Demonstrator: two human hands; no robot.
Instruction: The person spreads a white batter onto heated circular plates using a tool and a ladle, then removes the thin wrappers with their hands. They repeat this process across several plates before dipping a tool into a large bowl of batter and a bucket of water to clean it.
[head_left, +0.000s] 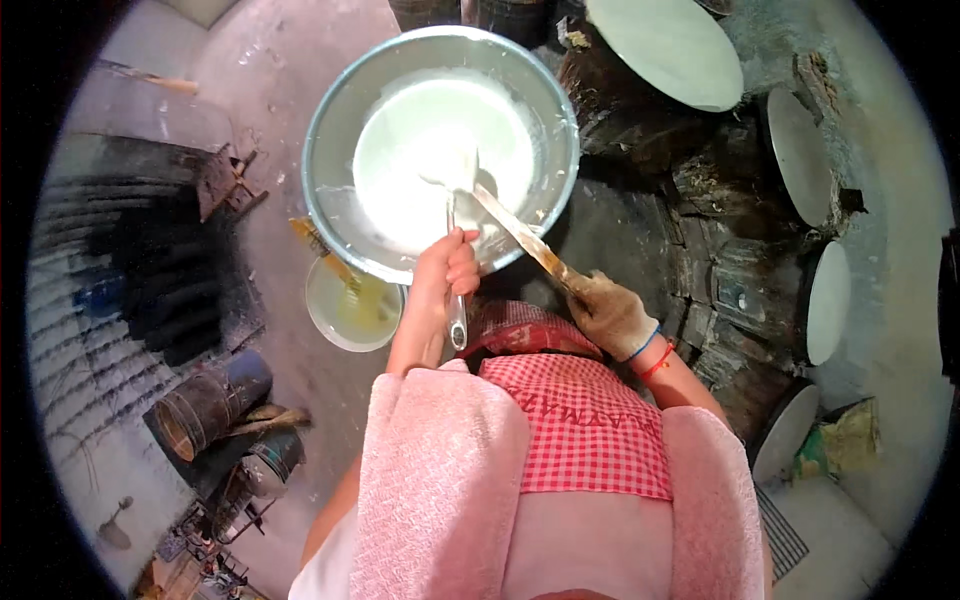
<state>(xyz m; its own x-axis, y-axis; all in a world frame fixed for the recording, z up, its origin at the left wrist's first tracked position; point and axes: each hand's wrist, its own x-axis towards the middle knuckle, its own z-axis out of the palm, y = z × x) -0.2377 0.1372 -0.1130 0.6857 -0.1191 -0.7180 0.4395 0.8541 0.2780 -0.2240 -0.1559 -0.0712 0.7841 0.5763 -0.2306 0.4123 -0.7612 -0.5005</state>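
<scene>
A wide metal basin (330, 150) with a pale thick batter (405, 135) in it stands before me. My bare left hand (450, 266) is closed around the handle of a ladle (457, 315), whose bowl is over or in the glare-lit batter. In my right hand (611, 311), which wears a worn knitted glove, is a wooden stick or paddle (525, 236). Its far end meets the ladle's bowl, coated in white. Glare hides where the two tools touch and how deep they reach.
Below the basin's left edge, a smaller bowl (319, 322) holds yellowish liquid and a brush (334, 255). Several round pale griddles (802, 157) on a dark, sooty brick stove (697, 187) curve along my right. A rusty drum (180, 427) lies at the lower left, near a small wooden stool (229, 180).
</scene>
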